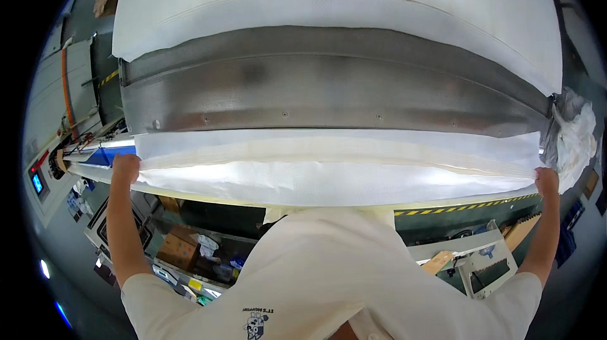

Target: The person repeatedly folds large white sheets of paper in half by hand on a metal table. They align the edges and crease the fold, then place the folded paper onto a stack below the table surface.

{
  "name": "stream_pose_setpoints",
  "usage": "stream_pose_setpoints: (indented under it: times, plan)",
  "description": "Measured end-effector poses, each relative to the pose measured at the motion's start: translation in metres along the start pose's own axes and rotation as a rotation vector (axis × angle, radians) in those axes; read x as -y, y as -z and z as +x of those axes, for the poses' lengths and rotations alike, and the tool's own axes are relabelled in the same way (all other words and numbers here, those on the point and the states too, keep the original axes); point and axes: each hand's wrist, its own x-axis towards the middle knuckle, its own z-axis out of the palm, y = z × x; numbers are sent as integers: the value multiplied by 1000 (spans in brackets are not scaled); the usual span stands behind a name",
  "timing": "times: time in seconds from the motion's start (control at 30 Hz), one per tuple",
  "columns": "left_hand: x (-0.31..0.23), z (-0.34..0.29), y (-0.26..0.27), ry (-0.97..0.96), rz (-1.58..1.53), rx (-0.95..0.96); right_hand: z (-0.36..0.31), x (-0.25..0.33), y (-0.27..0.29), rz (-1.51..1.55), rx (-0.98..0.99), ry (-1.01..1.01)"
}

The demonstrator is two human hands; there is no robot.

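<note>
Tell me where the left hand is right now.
In the head view, the left hand grips the left end of the white fabric sheet, just below the grey metal bar.

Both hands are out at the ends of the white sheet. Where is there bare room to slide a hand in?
Bare room: the sheet's front edge between left hand and right hand, and the grey metal band above it. Crowded: crumpled cloth past the right hand, and cables and a control box beyond the left.

a grey workshop floor [76, 258] with yellow-black hazard tape [468, 207], cardboard boxes [177, 248] and a white workbench [471, 258].
</note>
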Motion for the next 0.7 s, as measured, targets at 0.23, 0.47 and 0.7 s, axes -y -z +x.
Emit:
stream_pose_setpoints:
  times: [0.23, 0.47, 0.7]
  plan:
    - [-28, 17, -19, -73, 35, 76, 0, 36, -29, -124, 185, 27]
    - [-35, 58, -43, 134, -100, 25, 5, 8, -94, -147, 80, 62]
    - [-2, 26, 9, 589, -485, -98, -4, 24, -92, -14, 117, -48]
